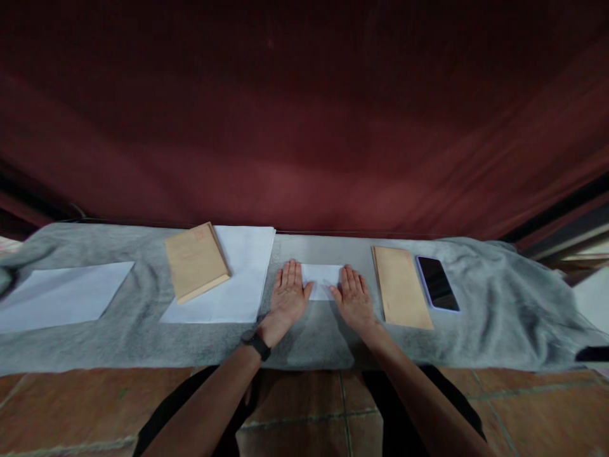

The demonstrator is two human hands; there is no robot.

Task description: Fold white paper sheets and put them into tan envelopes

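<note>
- Dark red backdrop [285, 158], far side, fills upper half of view.
- Grey cloth-covered table [504, 298], runs L to R. Cloth wrinkled both ends, flatter in mid; soft base = poss. uneven creases if a hand presses on a ruck.
- White paper stack [250, 273], left of the L hand, edges approx. lined up. L forearm is close to its near right corner, so a sideways elbow swing could skew it.
- White sheet [66, 292], far left end, lying flat, apart from the stack.
- Left brown envelopes [196, 260], askew on the stack's left part, overhanging its left edge; a tug on paper underneath could tip or slide them.
- Right brown envelopes [403, 289], just right of R hand, w/in bumping range if it moves outward.
- Phone [438, 284], just right of those; a hard shove could pass along to it.
- L hand [288, 293] & R hand [356, 299], palms down, fingers straight, nothing gripped; each presses one end of the small paper.
- Small white paper [322, 276], mid table, between/under both hands. Unequal pressure or pull could twist it or set a crooked crease.
- Black watch [259, 343], L wrist.
</note>
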